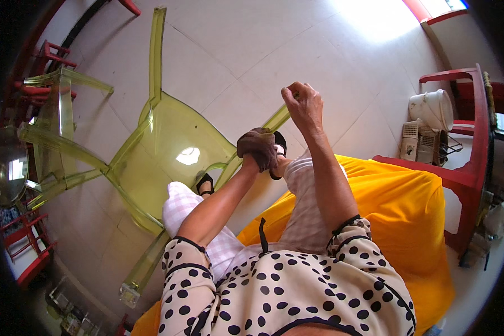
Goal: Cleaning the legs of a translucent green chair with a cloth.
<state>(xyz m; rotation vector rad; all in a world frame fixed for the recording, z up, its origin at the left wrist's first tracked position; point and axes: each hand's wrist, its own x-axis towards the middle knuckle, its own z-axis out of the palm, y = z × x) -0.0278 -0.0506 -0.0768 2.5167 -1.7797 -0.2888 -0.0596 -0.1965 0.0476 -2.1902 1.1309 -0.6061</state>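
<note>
A see-through yellow-green plastic chair (172,126) lies tipped over on the floor before me, its seat facing sideways and its legs sticking out. My left hand (258,147) is wrapped in a dark brown cloth (252,140) and closed around one chair leg (279,119), near my shoe. Higher up, my right hand (305,107) has its fingers curled at the far end of that same leg. The fingers hide the leg's tip. Another leg (143,269) reaches down past my left knee.
A yellow cloth (395,210) covers the seat under me. To the right stand a red wooden frame (466,168), a white bucket (430,110) and small baskets (410,129). Red stools (52,54) line the left side. Pale tiles (235,50) form the floor.
</note>
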